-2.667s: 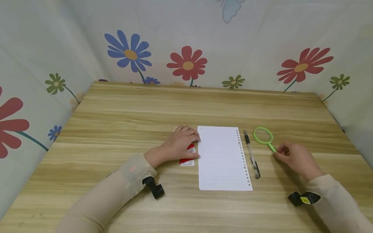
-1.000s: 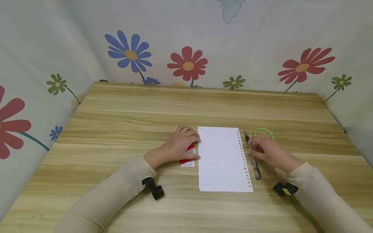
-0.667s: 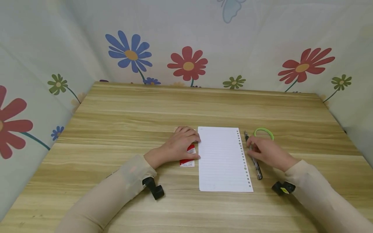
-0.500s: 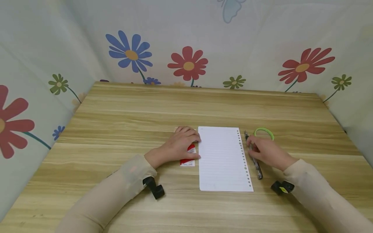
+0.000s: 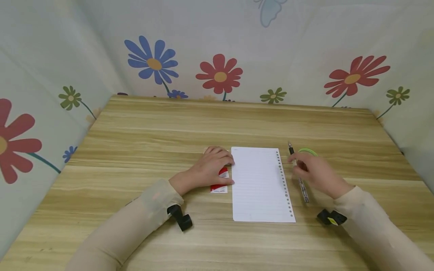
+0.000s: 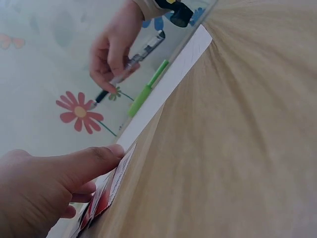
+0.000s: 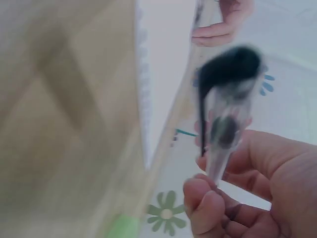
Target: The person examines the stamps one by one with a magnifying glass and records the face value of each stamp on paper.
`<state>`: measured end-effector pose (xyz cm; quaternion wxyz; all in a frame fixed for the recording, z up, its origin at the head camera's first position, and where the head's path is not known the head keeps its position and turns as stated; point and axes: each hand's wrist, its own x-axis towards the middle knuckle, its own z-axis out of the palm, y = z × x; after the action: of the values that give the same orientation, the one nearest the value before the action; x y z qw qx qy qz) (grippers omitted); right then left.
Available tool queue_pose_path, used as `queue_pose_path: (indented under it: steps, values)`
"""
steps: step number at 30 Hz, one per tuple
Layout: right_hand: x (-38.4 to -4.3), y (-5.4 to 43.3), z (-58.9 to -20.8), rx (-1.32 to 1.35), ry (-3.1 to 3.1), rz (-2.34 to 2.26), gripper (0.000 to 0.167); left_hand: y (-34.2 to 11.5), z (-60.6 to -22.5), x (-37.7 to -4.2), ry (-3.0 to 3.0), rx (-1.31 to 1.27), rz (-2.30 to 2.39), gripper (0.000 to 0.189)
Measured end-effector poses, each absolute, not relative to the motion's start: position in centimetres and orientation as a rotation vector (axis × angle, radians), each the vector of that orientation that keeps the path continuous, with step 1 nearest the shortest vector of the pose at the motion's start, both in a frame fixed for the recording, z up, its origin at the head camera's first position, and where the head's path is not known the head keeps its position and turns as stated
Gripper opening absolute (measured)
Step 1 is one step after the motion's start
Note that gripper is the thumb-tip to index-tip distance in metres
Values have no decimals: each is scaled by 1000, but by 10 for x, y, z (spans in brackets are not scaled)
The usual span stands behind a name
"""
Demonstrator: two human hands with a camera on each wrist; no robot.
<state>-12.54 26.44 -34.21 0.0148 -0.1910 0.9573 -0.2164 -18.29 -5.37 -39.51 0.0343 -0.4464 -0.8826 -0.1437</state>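
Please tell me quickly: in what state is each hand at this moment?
Left hand: open, over the thin red-and-white item, thumb at the edge of the paper.
Right hand: closed, holding the pen between thumb and fingers.

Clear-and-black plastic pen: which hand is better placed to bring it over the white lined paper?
Right, likely: the right hand pinches the pen beside the punched side of the paper; the left hand rests at its opposite edge.

Clear plastic pen (image 5: 303, 188), smooth matt ppr sheet (image 5: 257, 184), wood-grain tbl (image 5: 169, 128), green plastic magnifier (image 6: 141, 100), cloth slv (image 5: 125, 227)
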Motion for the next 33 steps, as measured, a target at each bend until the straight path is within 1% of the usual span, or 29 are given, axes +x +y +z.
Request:
queue_pose_path:
  steps: [3, 7, 15, 25, 30, 33]
  values:
    - [-122, 262, -333, -608, 3041, -720, 14, -54, -395, -183, -2710, -1374, -442, 50]
    - [-119, 260, -322, -620, 3085, -793, 11, -55, -396, -184, -2715, -1376, -449, 50]
    - [-117, 260, -313, -643, 3127, -823, 15, -55, -395, -183, -2721, -1377, -463, 50]
    - [-115, 259, -313, -701, 3175, -784, 26, -55, -394, -183, -2719, -1380, -464, 50]
    - [-114, 258, -313, -684, 3192, -838, 25, -54, -394, -183, -2711, -1384, -484, 49]
    - [-113, 257, -312, -673, 3186, -917, 22, -55, -394, -183, -2702, -1387, -485, 49]
